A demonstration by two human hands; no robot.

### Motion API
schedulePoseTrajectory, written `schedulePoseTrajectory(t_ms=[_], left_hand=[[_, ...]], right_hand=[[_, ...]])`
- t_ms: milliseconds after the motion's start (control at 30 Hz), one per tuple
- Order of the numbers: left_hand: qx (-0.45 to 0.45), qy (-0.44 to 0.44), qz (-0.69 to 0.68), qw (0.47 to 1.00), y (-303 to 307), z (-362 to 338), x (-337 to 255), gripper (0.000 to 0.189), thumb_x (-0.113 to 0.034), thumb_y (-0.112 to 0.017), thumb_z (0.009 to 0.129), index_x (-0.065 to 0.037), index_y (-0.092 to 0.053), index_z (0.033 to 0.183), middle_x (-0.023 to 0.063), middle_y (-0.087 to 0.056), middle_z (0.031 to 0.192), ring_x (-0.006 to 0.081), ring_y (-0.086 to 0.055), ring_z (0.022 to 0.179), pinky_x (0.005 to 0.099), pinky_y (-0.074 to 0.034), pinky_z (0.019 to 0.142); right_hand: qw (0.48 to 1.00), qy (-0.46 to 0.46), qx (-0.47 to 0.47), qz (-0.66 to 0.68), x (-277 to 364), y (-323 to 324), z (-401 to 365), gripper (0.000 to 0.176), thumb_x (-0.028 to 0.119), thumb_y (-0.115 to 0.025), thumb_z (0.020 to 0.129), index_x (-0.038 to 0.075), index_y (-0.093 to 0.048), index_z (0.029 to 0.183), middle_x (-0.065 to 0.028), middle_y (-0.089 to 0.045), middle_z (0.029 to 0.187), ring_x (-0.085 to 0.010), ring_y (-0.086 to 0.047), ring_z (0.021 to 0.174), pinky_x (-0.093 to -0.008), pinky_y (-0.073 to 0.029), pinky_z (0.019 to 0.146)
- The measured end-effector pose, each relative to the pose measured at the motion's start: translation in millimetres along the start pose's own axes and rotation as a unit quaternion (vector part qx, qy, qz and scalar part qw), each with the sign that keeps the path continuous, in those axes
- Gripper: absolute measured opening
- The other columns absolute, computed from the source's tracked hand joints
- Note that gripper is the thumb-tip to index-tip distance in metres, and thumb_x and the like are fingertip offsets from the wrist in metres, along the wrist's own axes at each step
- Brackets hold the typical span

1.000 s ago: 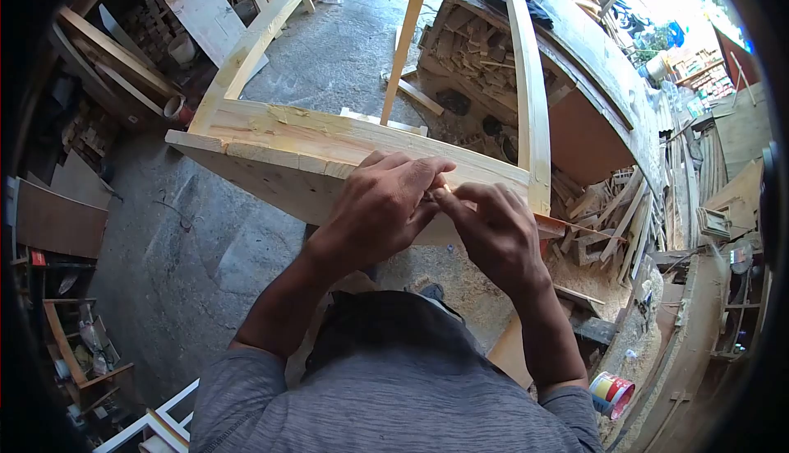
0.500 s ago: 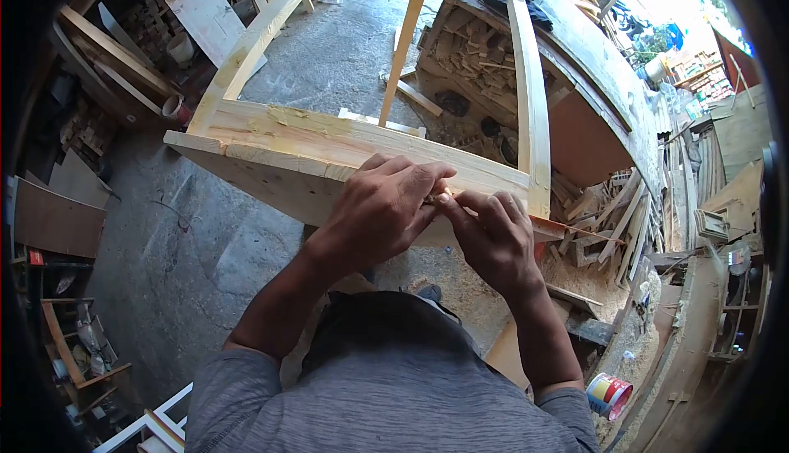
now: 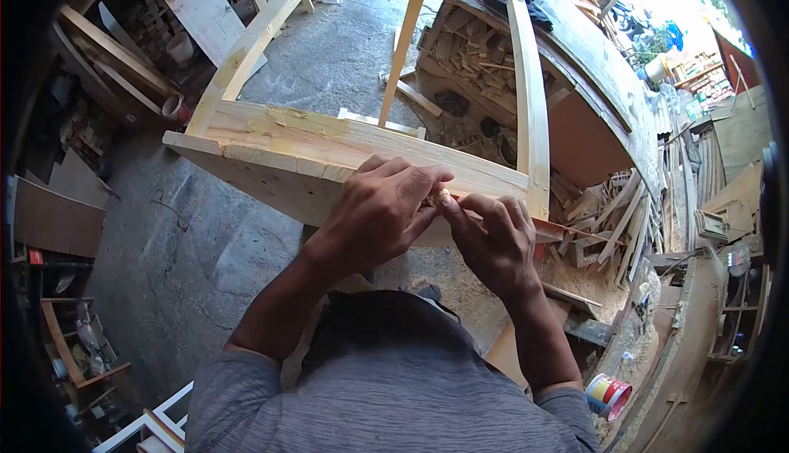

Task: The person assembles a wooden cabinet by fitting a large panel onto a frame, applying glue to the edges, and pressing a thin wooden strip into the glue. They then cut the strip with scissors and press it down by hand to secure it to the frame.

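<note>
My left hand is closed in a pinch above the front edge of a pale wooden frame. Its fingertips meet those of my right hand, whose thumb and fingers are also pinched together. A small pale bit shows between the two sets of fingertips, too small and covered to name. Dried yellowish filler is smeared along the frame's front rail. A wide board runs below that rail, partly hidden behind my left hand and forearm.
Behind the frame stands a large wooden box holding offcuts. Scrap strips are heaped at the right. A paint tin lies at the lower right. Planks lean at the left, and sawdust covers part of the concrete floor.
My right thumb and fingertips have shifted very slightly, and a little more of the pale bit shows between them. My left hand stays almost in place; the frame has hardly moved.
</note>
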State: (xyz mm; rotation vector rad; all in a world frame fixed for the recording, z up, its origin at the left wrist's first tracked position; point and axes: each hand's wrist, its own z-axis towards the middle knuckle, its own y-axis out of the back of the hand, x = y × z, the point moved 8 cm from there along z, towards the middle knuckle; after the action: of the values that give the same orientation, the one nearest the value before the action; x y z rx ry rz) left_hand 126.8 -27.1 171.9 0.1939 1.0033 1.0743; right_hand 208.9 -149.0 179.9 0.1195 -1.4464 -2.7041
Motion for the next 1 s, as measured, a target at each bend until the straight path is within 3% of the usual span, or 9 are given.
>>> schedulePoseTrajectory(t_ms=[367,667,800,900,1000], left_hand=[[-0.003,-0.004,0.012,1.0,-1,0,1,0.037,-0.019,-0.079,0.085,-0.005,-0.068,0.116,0.0107,-0.074,0.094,0.0289,-0.069,0.092,0.042,-0.052,0.087],[0.002,-0.009,0.016,1.0,1,-1,-1,0.04,-0.017,-0.08,0.082,-0.006,-0.067,0.118,0.0118,-0.072,0.099,0.0315,-0.068,0.094,0.0431,-0.052,0.088],[0.003,0.0,0.016,1.0,-1,0,0,0.044,-0.016,-0.081,0.079,-0.006,-0.067,0.119,0.0118,-0.072,0.098,0.0322,-0.067,0.094,0.0443,-0.052,0.088],[0.008,0.001,0.024,1.0,1,0,-3,0.044,-0.015,-0.079,0.081,-0.006,-0.065,0.122,0.0119,-0.071,0.097,0.0314,-0.068,0.093,0.0436,-0.052,0.088],[0.001,0.0,0.018,1.0,1,0,-1,0.042,-0.017,-0.079,0.083,-0.006,-0.066,0.121,0.0116,-0.07,0.092,0.0325,-0.067,0.091,0.0438,-0.052,0.087]], right_hand=[[0.998,0.01,0.064,0.01,-3,-4,9,0.044,0.011,-0.071,0.083,0.012,-0.066,0.127,-0.0035,-0.055,0.107,-0.0194,-0.058,0.086,-0.0363,-0.049,0.07],[0.998,-0.003,0.064,0.028,0,-1,19,0.042,0.01,-0.069,0.087,0.023,-0.065,0.126,-0.006,-0.052,0.115,-0.0235,-0.06,0.092,-0.0407,-0.054,0.079],[0.994,-0.035,0.101,0.022,-8,-1,17,0.043,0.01,-0.071,0.086,0.023,-0.065,0.127,-0.0067,-0.052,0.113,-0.0236,-0.061,0.094,-0.0398,-0.056,0.076],[0.996,-0.017,0.076,0.034,-8,1,16,0.043,0.011,-0.072,0.086,0.024,-0.067,0.126,-0.0067,-0.052,0.112,-0.0234,-0.061,0.092,-0.0391,-0.055,0.074],[0.991,-0.089,0.059,0.076,-19,-1,6,0.042,0.011,-0.072,0.086,0.025,-0.068,0.126,-0.0052,-0.052,0.11,-0.0224,-0.06,0.091,-0.0373,-0.053,0.073]])
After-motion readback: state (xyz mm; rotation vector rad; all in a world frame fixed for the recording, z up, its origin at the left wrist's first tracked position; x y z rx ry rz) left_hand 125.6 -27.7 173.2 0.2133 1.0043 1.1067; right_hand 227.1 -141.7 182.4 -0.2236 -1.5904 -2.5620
